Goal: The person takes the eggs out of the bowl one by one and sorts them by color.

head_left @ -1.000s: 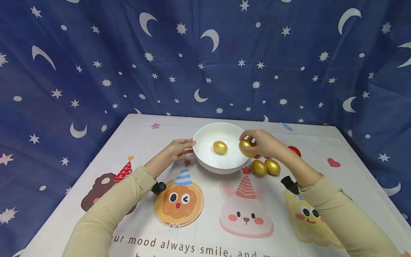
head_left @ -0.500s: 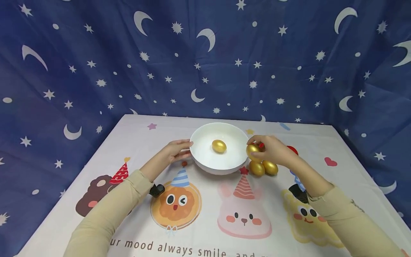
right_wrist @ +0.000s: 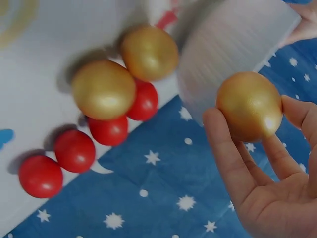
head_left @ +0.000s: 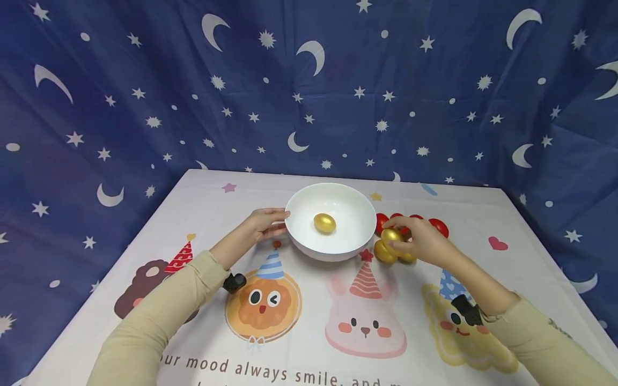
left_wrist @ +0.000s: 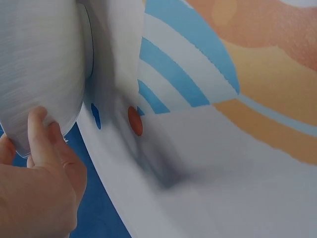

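On the table stands a white bowl [head_left: 351, 231] with one golden egg [head_left: 324, 223] lying inside it. My left hand [head_left: 264, 222] grips the bowl's left side; the left wrist view shows its fingers [left_wrist: 39, 136] against the outer wall and the thumb at the rim. Just right of the bowl, my right hand [head_left: 425, 242] pinches a second golden egg [right_wrist: 250, 105] between thumb and fingers. Below that held egg, two more golden eggs [head_left: 384, 252] lie side by side on the cloth, the farther one partly covered by the hand in the head view.
Several red eggs [right_wrist: 40, 176] lie in a row behind the golden ones, right of the bowl. A white tablecloth [head_left: 299, 321] with cartoon prints covers the table. A blue star-and-moon curtain [head_left: 309, 107] hangs behind its far edge.
My right hand has moved right and slightly toward me with its golden egg, from over the bowl's rim to above the other golden eggs. My left hand keeps its grip on the bowl.
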The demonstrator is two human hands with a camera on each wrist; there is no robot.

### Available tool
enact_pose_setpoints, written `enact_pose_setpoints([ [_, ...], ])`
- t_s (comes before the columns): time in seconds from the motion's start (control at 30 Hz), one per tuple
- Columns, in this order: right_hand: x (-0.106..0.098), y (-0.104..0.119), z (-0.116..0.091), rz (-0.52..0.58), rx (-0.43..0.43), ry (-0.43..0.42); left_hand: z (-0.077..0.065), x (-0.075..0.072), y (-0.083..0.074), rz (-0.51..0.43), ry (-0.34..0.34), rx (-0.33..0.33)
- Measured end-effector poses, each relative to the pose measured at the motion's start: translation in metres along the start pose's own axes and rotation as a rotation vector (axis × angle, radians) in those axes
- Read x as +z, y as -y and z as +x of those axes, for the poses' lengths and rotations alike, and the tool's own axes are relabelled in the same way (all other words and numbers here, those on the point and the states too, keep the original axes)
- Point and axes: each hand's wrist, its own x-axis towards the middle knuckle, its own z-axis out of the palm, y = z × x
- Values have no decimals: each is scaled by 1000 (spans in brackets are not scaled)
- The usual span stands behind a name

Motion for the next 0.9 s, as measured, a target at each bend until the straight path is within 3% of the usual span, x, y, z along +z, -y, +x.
enact_pose_setpoints([
  [0.17, 6, -8, -8, 38, 14, -3, -2, 0, 2, -1, -16, -1],
  [0.53, 1, -24, -17, -17, -31, -62, -4, 1, 2, -27, -20, 14],
  [0.9, -2, -41, -25, -73, 70, -58, -3, 0, 2, -40, -6, 11],
])
